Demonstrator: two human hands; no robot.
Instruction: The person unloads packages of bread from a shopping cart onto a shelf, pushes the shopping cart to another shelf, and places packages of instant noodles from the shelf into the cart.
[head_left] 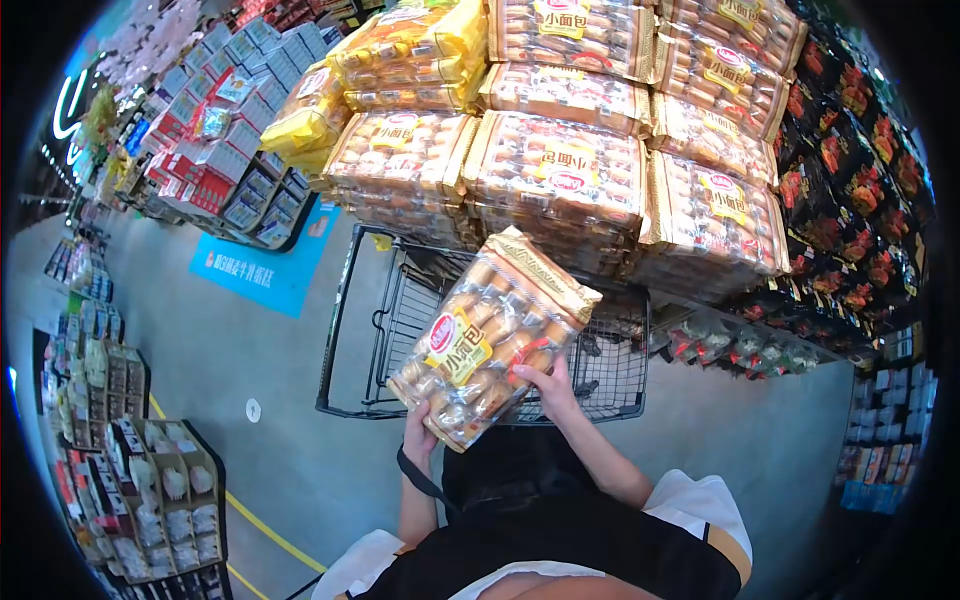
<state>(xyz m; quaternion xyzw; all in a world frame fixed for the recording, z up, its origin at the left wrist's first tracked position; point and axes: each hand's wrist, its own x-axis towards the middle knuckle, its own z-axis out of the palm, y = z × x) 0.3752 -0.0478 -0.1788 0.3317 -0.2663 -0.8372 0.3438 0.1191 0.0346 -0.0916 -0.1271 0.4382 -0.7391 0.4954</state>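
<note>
Between my two hands is a clear bag of small bread rolls (490,340), tilted, with a gold top band and a yellow and red label. My left hand (419,432) grips its lower left corner, and a dark strap circles that wrist. On the lower right side, my right hand (552,388) is closed on the bag with the thumb over its front. Some of the fingers are hidden behind the bag. Beneath it stands a black wire shopping cart (345,330), its basket partly covered by the bag.
Stacked bags of the same bread (556,160) rise just beyond the cart. Yellow packages (410,55) lie at their left, black packages (850,170) at the right. A shelf of boxes (215,150) stands far left, and another display shelf (165,480) is lower left.
</note>
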